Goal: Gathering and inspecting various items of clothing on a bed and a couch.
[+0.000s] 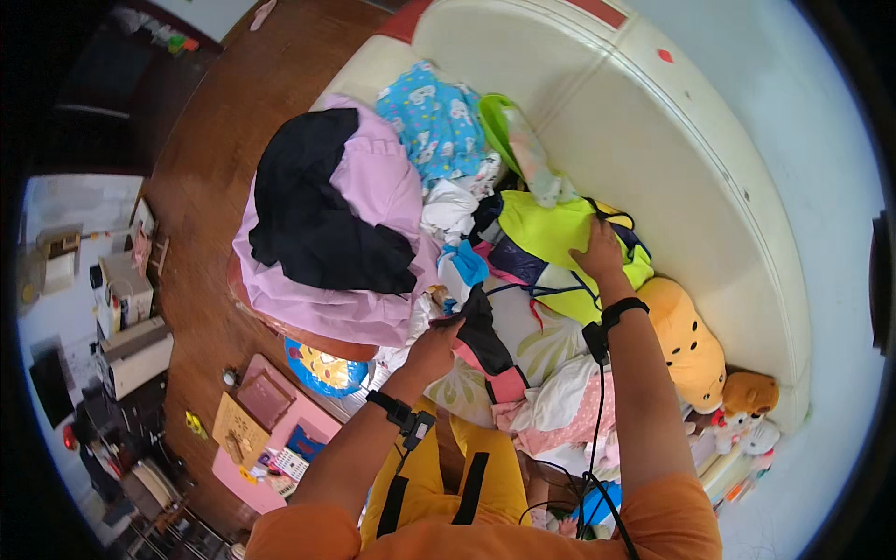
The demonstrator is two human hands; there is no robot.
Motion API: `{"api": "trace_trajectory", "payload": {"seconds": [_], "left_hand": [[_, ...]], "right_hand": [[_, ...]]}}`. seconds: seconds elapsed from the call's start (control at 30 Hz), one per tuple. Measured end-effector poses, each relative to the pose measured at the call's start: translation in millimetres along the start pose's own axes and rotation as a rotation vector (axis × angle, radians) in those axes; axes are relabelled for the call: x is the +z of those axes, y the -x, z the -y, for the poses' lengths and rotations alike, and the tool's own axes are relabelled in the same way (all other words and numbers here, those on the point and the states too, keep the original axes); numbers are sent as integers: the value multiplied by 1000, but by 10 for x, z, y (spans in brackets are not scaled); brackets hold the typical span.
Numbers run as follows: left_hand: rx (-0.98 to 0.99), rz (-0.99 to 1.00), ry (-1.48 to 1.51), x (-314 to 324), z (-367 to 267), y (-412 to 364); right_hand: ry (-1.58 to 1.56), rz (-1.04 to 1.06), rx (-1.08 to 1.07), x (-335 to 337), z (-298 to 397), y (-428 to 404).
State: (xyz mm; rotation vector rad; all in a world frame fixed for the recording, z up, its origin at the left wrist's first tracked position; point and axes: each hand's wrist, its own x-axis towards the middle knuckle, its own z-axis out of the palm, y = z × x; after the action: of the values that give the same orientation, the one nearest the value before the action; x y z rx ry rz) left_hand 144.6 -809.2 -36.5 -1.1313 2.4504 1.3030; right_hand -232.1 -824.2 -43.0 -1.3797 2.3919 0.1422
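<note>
My left hand (432, 353) is closed on the end of a black and pink cloth item (483, 336), which hangs over the light leaf-patterned seat cover. My right hand (600, 255) rests on a neon yellow-green garment (546, 227) with dark blue straps; whether its fingers grip the cloth is not clear. Left of my hands, a black garment (308, 203) lies on a pink-lilac cloth (378, 175). A blue patterned garment (430, 122) and a white cloth (448, 210) lie beyond. A pink dotted cloth (560, 420) with white fabric is close to me.
The cream sofa backrest (672, 168) curves along the right. An orange plush toy (682, 336) and a brown teddy bear (750, 393) sit against it. At the lower left stands a pink table (241, 483) with small items. Black cables (591, 455) hang by my right forearm.
</note>
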Motion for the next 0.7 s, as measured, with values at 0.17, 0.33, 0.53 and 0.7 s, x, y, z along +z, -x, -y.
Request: {"api": "trace_trajectory", "payload": {"seconds": [0.17, 0.33, 0.53, 0.7], "left_hand": [[-61, -57, 138, 73, -168, 19], [-135, -241, 119, 152, -427, -129], [-2, -361, -44, -184, -1042, -192], [72, 1, -321, 180, -616, -138]], "right_hand": [[11, 71, -1, 396, -322, -131], [-103, 120, -148, 331, 317, 785], [-452, 386, -518, 599, 677, 1812], [-641, 161, -173, 187, 355, 1221]]}}
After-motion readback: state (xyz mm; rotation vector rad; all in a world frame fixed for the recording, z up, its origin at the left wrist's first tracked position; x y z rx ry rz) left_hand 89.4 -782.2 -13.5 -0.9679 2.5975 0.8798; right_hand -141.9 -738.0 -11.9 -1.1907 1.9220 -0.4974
